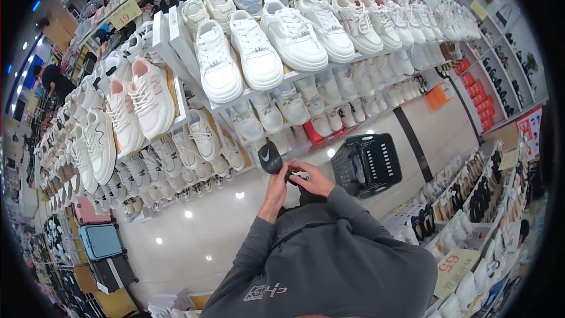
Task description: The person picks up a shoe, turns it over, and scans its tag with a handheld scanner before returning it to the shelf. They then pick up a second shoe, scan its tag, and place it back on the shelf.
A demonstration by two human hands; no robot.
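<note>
In front of my body, my left hand is closed around the lower end of a black rounded object with a white swoosh mark and a small tip at its top. I cannot make out its exact kind. My right hand is beside the left one, fingers bent and closed at the lower end of the same object, where a small dark part shows. What the right fingers pinch is partly hidden. Just beyond the hands stands a shelf of white sneakers, with more pairs on the tier below.
A black shopping basket stands on the tiled floor to the right. Suitcases stand at the lower left. Another shoe rack with a price sign is at the right. A person is far left.
</note>
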